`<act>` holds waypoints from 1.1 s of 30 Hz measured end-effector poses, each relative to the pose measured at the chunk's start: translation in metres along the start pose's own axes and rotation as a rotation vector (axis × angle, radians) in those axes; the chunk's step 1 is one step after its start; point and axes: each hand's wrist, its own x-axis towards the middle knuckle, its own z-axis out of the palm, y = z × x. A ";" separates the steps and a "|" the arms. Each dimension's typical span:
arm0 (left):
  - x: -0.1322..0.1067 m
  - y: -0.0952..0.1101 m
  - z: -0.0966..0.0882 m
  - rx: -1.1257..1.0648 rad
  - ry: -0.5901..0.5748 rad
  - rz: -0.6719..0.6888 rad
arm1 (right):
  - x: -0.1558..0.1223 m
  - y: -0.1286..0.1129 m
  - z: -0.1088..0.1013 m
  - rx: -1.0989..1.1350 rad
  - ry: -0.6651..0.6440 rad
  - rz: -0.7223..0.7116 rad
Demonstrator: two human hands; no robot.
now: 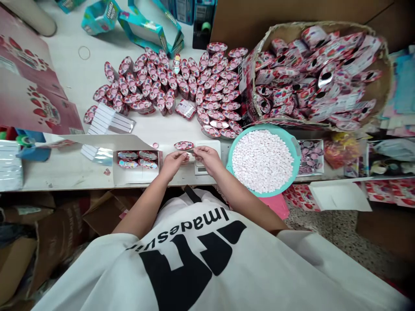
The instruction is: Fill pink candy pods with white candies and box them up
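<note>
My left hand (174,164) and my right hand (208,160) meet over the table's front part, fingertips pinched close together. Between them is something small and whitish that I cannot make out. Just beyond the fingers stands a flat oval pink-and-red container (183,145); whether the fingers touch it is unclear. Under and beside my right hand lies a small white scale (218,149), partly covered by the hand. Left of my left hand, an open white display box (135,176) holds several similar containers standing upright. A small pink round cap (155,145) lies behind that box.
A turquoise basin (295,149) full of small white tablets stands right. Behind, many upright containers (162,77) crowd the table, beside a big cardboard box (385,86) full of more. Pink cartons (61,110) stand left. A tray of purple caps (310,155) sits past the basin.
</note>
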 end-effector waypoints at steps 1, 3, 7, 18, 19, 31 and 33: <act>0.003 0.001 -0.003 0.054 0.017 0.010 | 0.002 0.003 0.002 -0.019 0.035 -0.029; 0.013 0.004 -0.007 0.154 0.072 0.031 | 0.008 0.010 0.008 -0.083 0.132 -0.110; 0.038 0.011 -0.012 0.283 0.230 0.060 | 0.029 0.027 0.021 -0.192 0.333 -0.240; 0.050 0.003 -0.016 0.497 0.404 0.183 | 0.055 0.047 0.025 -0.377 0.434 -0.294; 0.050 0.001 -0.016 0.494 0.405 0.192 | 0.055 0.046 0.025 -0.403 0.438 -0.304; 0.061 -0.014 -0.020 0.368 0.388 0.183 | 0.052 0.033 0.028 -0.658 0.466 -0.337; 0.059 -0.011 -0.019 0.369 0.317 0.239 | 0.053 0.027 0.024 -0.714 0.420 -0.333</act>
